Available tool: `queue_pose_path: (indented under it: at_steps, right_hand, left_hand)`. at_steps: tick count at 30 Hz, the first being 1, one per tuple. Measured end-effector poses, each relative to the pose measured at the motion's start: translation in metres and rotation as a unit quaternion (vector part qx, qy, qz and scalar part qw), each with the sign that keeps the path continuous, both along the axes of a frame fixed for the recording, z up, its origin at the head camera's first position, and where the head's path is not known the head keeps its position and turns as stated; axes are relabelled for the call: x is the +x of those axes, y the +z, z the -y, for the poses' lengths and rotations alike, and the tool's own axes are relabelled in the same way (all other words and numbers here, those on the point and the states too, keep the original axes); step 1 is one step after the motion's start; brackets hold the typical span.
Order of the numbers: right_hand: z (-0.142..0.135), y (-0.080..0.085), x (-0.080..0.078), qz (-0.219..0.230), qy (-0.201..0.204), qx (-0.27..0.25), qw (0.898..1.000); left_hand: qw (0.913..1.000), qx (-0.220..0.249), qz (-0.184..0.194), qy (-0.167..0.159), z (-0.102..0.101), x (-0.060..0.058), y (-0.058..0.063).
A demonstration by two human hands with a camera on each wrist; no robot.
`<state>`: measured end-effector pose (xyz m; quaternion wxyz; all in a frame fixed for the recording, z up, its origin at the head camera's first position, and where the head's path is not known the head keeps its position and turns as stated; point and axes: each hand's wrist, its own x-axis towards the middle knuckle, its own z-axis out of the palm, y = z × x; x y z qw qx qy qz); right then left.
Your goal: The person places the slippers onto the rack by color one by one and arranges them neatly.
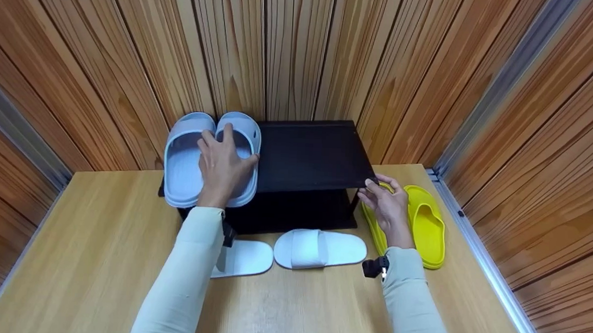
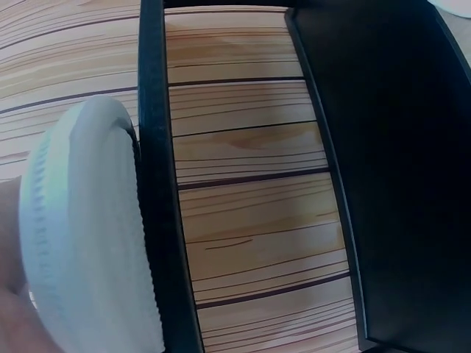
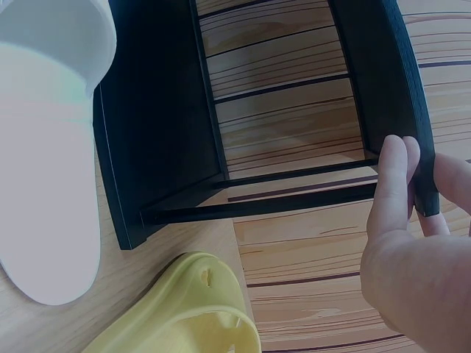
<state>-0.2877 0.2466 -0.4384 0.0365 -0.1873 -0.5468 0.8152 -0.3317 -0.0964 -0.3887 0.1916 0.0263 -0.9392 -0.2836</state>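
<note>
A pair of light blue-grey slippers stands on the left end of a black two-tier shoe rack, the left slipper beside the right slipper. My left hand lies over the right one, thumb at its outer edge and fingers bent at its opening. In the left wrist view, a slipper's side overlaps the rack's upper shelf edge, with part of the hand behind it. My right hand pinches the rack's front right corner, its fingers under the shelf and thumb above.
In front of the rack, a white slide and another white slide, partly behind my left forearm, lie sideways. Yellow clogs stand right of the rack, one partly behind my right hand. Wood-panelled walls enclose the wooden surface.
</note>
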Motion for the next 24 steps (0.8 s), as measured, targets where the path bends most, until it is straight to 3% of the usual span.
queue_pose_path:
  at_steps: [24]
  right_hand:
    - [-0.0021,-0.0008,0.0006,-0.006,-0.004,-0.008,1.0]
  left_hand:
    - [0.9995,-0.028,0.011,0.001,-0.0045,-0.003,-0.0019]
